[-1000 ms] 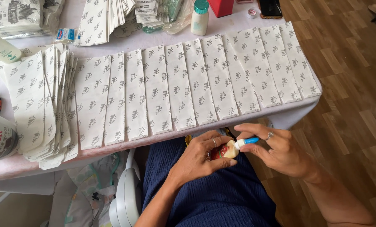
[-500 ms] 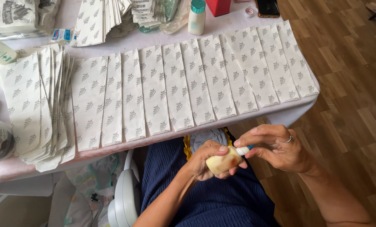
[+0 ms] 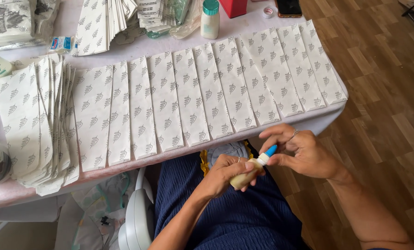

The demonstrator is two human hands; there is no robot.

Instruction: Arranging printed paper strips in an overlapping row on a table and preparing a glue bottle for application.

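Left hand [image 3: 225, 173]: grip is clenching the small cream plastic glue bottle [image 3: 245, 175], holding it tilted above the lap.
Right hand [image 3: 304, 150]: fingertips are pinching the blue cap [image 3: 270, 151] (bottle's upper end).
Desk [image 3: 304, 121]: is carrying white patterned paper strips [image 3: 188, 102] in a row.

Two hands [image 3: 225, 173], one glue bottle [image 3: 249, 172] (blue-capped), thirteen flat paper bags [image 3: 190, 99].

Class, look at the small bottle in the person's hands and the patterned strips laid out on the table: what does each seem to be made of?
Small bottle: probably soft plastic, cream body with matt sheen and a blue cap, gripped by the left hand.
Patterned strips: likely paper, thin, flat, matt white with a grey printed pattern, sharp folded edges.
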